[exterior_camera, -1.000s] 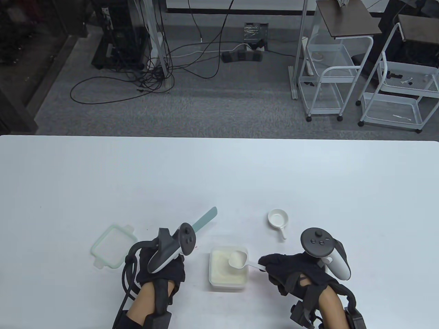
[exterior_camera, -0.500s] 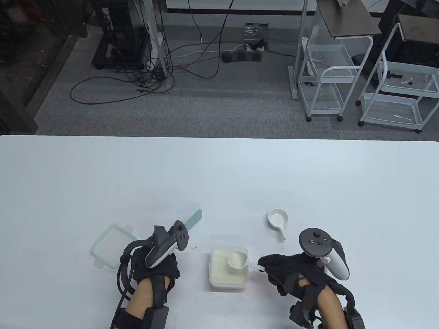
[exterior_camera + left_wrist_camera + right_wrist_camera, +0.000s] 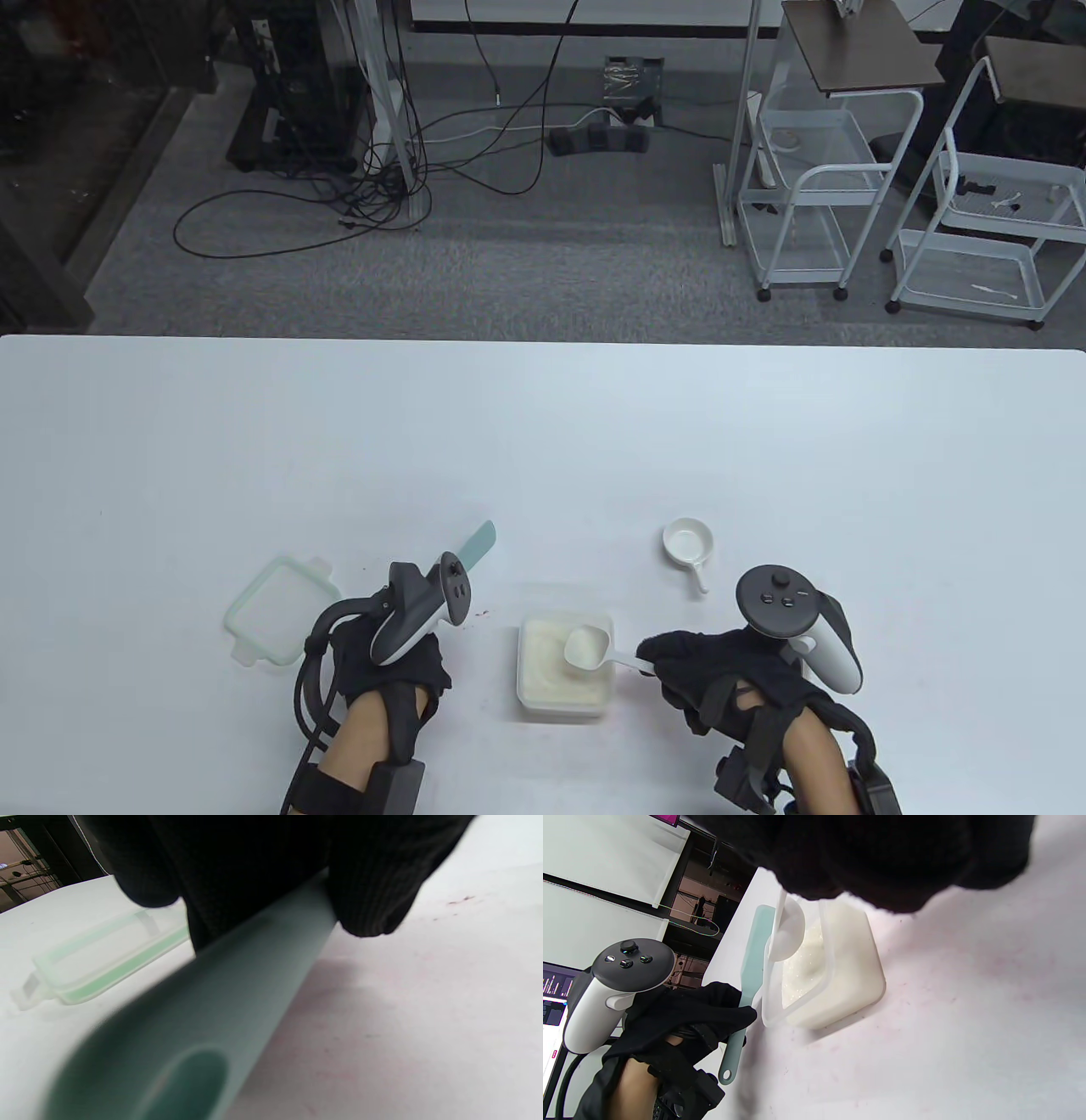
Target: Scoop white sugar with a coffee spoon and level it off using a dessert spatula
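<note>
Near the desk's (image 3: 543, 424) front edge, the right hand (image 3: 721, 671) pinches the coffee spoon (image 3: 588, 647) (bowl heaped) over the sugar container (image 3: 564, 671). The left hand (image 3: 394, 671), just left of it, grips the dessert spatula (image 3: 477, 543), blade raised.

Beyond the white tabletop (image 3: 543, 424), grey carpet (image 3: 551, 255) runs to 12 o'clock. Black cables (image 3: 356, 187) tangle at 11 o'clock; two white wire carts (image 3: 814, 187) stand at 2 o'clock.
</note>
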The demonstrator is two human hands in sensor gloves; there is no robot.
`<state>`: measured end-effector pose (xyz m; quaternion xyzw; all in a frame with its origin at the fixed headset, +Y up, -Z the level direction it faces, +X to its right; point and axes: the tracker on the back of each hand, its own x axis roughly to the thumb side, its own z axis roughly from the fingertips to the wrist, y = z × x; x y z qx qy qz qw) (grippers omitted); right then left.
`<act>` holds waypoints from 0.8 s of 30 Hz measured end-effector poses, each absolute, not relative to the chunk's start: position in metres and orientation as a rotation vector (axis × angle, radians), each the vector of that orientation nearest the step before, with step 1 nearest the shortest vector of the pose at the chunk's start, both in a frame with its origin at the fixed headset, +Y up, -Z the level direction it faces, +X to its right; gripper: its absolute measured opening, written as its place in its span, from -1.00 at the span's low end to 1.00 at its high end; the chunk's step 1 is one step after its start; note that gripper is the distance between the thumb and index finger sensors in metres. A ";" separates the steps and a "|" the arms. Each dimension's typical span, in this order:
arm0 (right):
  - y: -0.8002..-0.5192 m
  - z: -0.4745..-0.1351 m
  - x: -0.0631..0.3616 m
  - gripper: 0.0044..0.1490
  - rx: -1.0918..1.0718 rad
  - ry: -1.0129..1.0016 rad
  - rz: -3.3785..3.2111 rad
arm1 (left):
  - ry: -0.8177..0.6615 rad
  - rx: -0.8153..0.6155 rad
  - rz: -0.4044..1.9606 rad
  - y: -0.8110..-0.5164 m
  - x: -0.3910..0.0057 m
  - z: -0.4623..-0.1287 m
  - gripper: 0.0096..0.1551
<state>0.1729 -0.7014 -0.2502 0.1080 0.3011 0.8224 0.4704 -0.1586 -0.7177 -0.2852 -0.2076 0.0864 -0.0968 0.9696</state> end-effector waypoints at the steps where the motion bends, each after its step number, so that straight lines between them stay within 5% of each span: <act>1: -0.701 -0.250 0.173 -0.44 0.264 0.737 2.016 | 0.175 -0.420 -0.203 -0.719 -0.158 -0.285 -0.39; 17: -0.703 -0.250 0.171 -0.44 0.263 0.750 2.020 | 0.174 -0.430 -0.274 -0.730 -0.153 -0.286 -0.40; 24: -0.701 -0.250 0.172 -0.44 0.268 0.737 2.013 | 0.124 -0.297 -0.111 -0.699 -0.150 -0.277 0.03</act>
